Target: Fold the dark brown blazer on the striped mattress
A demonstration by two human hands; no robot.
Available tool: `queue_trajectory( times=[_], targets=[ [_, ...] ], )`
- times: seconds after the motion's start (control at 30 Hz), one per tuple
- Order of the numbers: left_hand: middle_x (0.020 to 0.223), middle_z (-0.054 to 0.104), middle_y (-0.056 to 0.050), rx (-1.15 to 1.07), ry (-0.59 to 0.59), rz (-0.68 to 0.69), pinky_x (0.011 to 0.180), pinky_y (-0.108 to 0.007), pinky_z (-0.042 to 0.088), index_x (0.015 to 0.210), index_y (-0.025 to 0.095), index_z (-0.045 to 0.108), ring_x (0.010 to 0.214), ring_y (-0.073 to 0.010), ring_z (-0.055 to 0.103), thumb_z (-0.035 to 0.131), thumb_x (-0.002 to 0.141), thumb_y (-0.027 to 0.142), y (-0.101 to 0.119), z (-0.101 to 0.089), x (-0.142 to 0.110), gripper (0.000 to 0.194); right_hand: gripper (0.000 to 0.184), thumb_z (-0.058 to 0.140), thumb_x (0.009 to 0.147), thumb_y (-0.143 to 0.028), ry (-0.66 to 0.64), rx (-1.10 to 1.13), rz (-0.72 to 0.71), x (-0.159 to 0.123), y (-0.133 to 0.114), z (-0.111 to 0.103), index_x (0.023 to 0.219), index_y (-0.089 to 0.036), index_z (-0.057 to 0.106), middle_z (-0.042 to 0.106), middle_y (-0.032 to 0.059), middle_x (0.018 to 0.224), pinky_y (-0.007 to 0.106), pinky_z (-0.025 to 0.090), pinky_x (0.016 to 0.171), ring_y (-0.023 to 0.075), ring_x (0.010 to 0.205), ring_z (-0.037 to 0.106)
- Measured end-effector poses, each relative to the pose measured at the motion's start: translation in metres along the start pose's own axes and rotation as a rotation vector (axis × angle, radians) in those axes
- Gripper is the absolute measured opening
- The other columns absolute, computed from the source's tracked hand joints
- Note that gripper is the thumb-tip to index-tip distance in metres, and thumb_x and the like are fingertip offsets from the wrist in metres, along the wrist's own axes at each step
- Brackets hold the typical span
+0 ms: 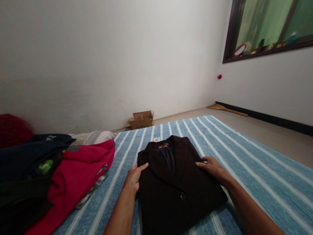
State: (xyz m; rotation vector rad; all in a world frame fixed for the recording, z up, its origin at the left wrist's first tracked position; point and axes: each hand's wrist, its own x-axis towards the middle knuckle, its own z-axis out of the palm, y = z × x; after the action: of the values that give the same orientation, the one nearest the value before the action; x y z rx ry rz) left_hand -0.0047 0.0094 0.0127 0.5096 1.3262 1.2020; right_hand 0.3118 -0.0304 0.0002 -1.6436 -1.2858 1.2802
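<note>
A dark blazer point(168, 195), folded into a rough rectangle, lies front side up with its collar pointing away from me. One button shows near its middle, and a label sits inside the neck. My left hand point(135, 176) grips the blazer's left edge, thumb on top and fingers hidden underneath. At the opposite edge, my right hand point(213, 167) pinches the cloth in the same way, thumb above. Beneath the blazer is a blue and white striped bedsheet point(246, 173).
Piled clothes lie at the left, among them a red garment point(80, 173) and a navy one point(26, 156). Beyond the bed, an open cardboard box point(141, 120) stands by the wall. A broom-like object point(227, 109) lies on the floor under the window point(266, 29).
</note>
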Motion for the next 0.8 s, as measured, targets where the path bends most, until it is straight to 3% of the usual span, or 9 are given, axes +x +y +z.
queue_trajectory(
  times=[0.37, 0.6, 0.8],
  targets=[
    [0.073, 0.072, -0.009, -0.054, -0.067, 0.035, 0.064, -0.039, 0.056, 0.094, 0.013, 0.062, 0.064, -0.0249, 0.069, 0.072, 0.06, 0.006, -0.009, -0.006, -0.002, 0.036, 0.036, 0.058, 0.075, -0.049, -0.111, 0.009, 0.074, -0.001, 0.011, 0.0, 0.072, -0.014, 0.065, 0.07, 0.0103, 0.07, 0.027, 0.046, 0.051, 0.0221, 0.061, 0.066],
    [0.078, 0.072, -0.01, -0.065, -0.041, 0.061, 0.066, -0.038, 0.056, 0.093, 0.012, 0.062, 0.067, -0.0255, 0.069, 0.074, 0.057, 0.007, -0.014, -0.008, -0.002, 0.038, 0.035, 0.059, 0.075, -0.049, -0.138, 0.016, 0.099, 0.003, 0.018, -0.002, 0.073, -0.015, 0.066, 0.07, 0.012, 0.071, 0.028, 0.047, 0.052, 0.023, 0.061, 0.066],
    [0.073, 0.072, -0.01, -0.04, -0.086, 0.028, 0.064, -0.039, 0.056, 0.095, 0.011, 0.062, 0.063, -0.0258, 0.069, 0.075, 0.058, 0.011, -0.013, -0.009, -0.001, 0.039, 0.034, 0.057, 0.078, -0.047, -0.113, -0.039, 0.08, 0.006, 0.018, -0.003, 0.073, -0.014, 0.065, 0.069, 0.0102, 0.068, 0.026, 0.045, 0.048, 0.0197, 0.057, 0.064]
  ],
)
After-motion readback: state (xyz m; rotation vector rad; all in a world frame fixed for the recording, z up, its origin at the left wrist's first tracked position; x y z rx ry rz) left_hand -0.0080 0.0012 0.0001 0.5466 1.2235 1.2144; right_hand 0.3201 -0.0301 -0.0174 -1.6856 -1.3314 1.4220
